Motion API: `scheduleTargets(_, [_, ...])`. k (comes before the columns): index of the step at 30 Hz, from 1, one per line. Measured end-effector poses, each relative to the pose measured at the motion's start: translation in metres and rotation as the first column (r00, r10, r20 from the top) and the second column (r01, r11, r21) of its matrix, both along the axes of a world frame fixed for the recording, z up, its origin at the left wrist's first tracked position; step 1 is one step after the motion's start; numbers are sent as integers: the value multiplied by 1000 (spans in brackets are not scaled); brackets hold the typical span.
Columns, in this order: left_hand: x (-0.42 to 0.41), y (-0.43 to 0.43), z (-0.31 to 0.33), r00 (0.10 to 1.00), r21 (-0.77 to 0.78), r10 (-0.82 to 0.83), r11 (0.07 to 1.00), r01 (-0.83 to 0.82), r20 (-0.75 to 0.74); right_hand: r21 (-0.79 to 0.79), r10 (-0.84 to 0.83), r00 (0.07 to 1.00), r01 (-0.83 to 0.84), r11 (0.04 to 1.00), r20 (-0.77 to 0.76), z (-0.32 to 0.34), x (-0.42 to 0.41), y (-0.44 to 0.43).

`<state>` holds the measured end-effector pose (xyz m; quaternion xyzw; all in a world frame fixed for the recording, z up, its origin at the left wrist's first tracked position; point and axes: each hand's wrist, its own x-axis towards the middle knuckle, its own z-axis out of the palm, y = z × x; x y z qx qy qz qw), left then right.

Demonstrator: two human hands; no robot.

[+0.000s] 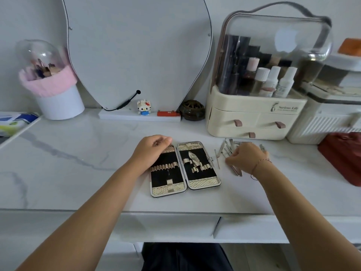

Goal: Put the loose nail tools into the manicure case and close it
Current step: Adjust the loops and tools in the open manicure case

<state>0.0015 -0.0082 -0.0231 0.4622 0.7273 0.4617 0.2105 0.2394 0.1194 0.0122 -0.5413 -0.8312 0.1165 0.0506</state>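
Left hand [151,151] lay curled, gripping nothing, on the far-left corner of the open black-and-gold manicure case [185,169], likely steadying it on the white marble tabletop [78,153]. Right hand [247,157], beyond the case's right edge, covered the scattered slim metal nail tools [226,148]; its grip couldn't be read.

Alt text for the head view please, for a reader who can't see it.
An open manicure case lies flat on a white marble vanity top, its loops mostly empty. The left hand rests on the case's left half, while the right hand reaches into a pile of loose metal nail tools beside it.
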Motion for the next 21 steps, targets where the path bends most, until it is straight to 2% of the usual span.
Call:
scheduleTargets(3, [0,0,0,1000,7,2,1000,-2,3,14,45,999,-45,999,-22,-2,2,-1])
scheduleTargets(5, [1,0,1,1000,14,6,1000,-6,3,-7,69,981,-72,997,-181,1,4,-5])
scheduleTargets(9, [1,0,2,1000,14,1,1000,-1,0,-140,23,838,-118,983,-545,7,0,-5])
scheduleTargets(12, [3,0,3,1000,8,-10,1000,10,8,-385,-90,688,-288,877,-720,13,-9,-5])
scheduleTargets(14, [3,1,3,1000,3,-31,1000,31,6,-471,-130,645,-390,791,-753,14,-19,-4])
scheduleTargets(17, [2,4,2,998,-11,-61,998,60,-32,-513,-130,629,-477,714,-766,14,-36,-5])
scheduleTargets(21, [-4,15,3,990,-49,-93,995,88,-108,-494,-75,616,-547,676,-784,12,-55,-3])
